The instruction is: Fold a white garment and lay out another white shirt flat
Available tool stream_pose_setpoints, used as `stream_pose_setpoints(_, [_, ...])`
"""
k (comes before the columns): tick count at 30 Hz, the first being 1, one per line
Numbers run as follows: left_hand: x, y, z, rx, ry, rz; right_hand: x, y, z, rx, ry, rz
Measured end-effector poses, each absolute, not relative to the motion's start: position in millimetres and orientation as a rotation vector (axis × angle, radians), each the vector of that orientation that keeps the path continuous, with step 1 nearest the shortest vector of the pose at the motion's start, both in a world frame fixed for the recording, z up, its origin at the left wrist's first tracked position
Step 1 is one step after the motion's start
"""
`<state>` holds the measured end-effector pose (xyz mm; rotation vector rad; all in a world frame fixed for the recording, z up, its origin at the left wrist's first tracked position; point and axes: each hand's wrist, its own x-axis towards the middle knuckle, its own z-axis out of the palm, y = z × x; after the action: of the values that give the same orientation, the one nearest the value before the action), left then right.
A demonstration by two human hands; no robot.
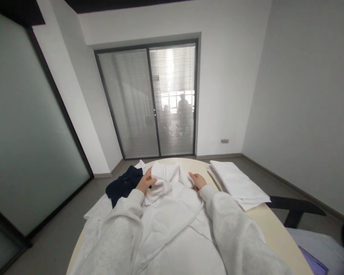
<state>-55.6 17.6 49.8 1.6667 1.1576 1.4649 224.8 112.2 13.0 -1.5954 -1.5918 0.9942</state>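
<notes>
- White walls close in a small room; a glass door with blinds stands at the far end, and dim figures show behind the slats.
- Nearer, a pale round table carries all the cloth.
- The white garment lies across the middle of the table, right in front of the person. It is spread out but rumpled, with its far end bunched into a heap between the hands.
- The left hand sits on the left side of that heap, fingers curled round a fold of the white garment.
- The right hand rests on the heap's right side, palm down. Its fingertips sink into the fabric, so I cannot tell whether it pinches the cloth or only presses it.
- A stack of folded white cloth lies neat and flat at the right edge of the table, apart from the hands. Those pieces look finished.
- A dark blue garment lies crumpled just left of the left hand, partly over more loose white cloth, and looks untouched.
- Judged from this, the work is partway: some pieces are folded, the white garment shows no clean fold, and the dark one remains.
</notes>
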Motion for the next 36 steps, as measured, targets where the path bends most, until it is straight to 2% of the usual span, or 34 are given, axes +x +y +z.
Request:
stream_pose_setpoints(3, [-52,13,53,1.378,0.953,1.484,227,106,20,-1.590,-1.543,1.125])
stream_pose_setpoints(7, [-52,13,52,1.207,1.018,1.474,226,97,24,-1.523,-1.566,1.163])
stream_pose_setpoints(10, [-59,17,56,1.114,1.292,1.287,228,96,28,-1.512,-1.639,0.997])
stream_pose_setpoints(14, [-65,18,62,1.296,1.628,0.823,235,100,44,-1.527,-1.798,0.678])
stream_pose_setpoints(16, [-61,16,62,1.448,1.647,0.627,240,100,55,-1.507,-1.937,0.426])
stream_pose_setpoints(18, [-55,14,60,1.513,1.555,0.591,244,100,67,-1.431,-2.001,0.294])
stream_pose_setpoints(21, [-47,14,58,1.503,1.352,0.778,250,99,83,-1.215,-1.867,0.340])
stream_pose_setpoints(24, [-46,16,62,1.531,1.296,1.007,253,99,93,-0.984,-1.618,0.588])
stream_pose_setpoints(29, [-46,20,77,1.653,1.563,1.468,251,99,94,-0.668,-1.381,0.922])
stream_pose_setpoints(33, [-43,20,83,1.631,1.792,1.777,240,97,88,-0.587,-1.383,0.925])
stream_pose_setpoints(36, [-45,23,85,1.561,1.918,1.801,229,94,85,-0.644,-1.459,0.912])
